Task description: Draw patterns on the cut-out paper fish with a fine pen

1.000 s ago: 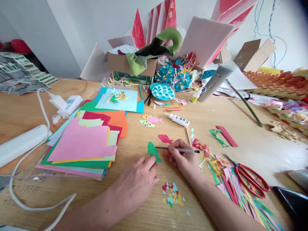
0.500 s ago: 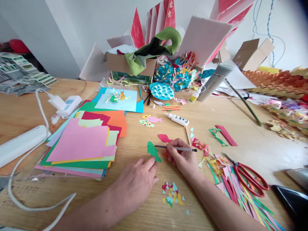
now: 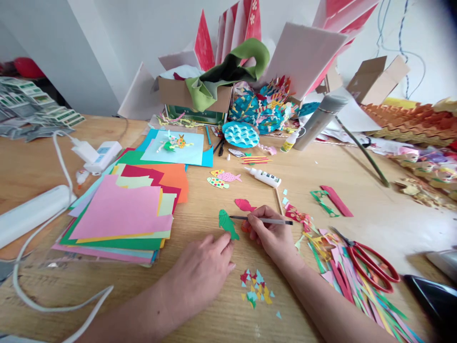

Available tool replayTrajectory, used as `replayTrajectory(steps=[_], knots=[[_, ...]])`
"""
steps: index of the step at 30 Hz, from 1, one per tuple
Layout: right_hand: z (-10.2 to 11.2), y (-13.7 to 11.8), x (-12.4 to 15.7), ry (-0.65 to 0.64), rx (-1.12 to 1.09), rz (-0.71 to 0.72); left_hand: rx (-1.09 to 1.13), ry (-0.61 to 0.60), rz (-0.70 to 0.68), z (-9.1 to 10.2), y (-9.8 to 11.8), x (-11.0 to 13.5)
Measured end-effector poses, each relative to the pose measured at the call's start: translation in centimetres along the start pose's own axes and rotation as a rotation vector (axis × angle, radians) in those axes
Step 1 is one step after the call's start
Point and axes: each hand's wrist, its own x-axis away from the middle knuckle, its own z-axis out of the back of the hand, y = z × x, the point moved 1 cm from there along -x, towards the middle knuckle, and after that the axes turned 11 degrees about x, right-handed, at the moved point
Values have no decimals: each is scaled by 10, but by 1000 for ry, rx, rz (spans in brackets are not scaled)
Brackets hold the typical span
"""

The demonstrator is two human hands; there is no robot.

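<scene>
A green paper fish (image 3: 226, 222) lies on the wooden table, with drawn lines near its head. The fingertips of my left hand (image 3: 202, 264) rest on its tail, the fingers laid down rather than wrapped round it. My right hand (image 3: 269, 233) is closed on a slim pen (image 3: 274, 221), whose tip meets the fish's right edge near the head. Beside that hand lies a red paper fish (image 3: 243, 205). An orange paper piece (image 3: 245, 226) is partly hidden by the right fingers. Small coloured paper scraps (image 3: 257, 288) sit between my forearms.
Left stands a stack of coloured paper (image 3: 117, 209). Patterned paper fish (image 3: 224, 178) and a white glue bottle (image 3: 264, 177) lie ahead. Red-handled scissors (image 3: 371, 264) rest on paper strips (image 3: 348, 281) at right. Behind are a cardboard box (image 3: 194, 95) and a grey flask (image 3: 321, 123).
</scene>
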Motion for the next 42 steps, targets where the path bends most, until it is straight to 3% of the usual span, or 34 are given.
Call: replayTrajectory(steps=[42], knots=[[1, 3, -1, -19, -31, -1, 1, 5, 11, -2, -1, 2]])
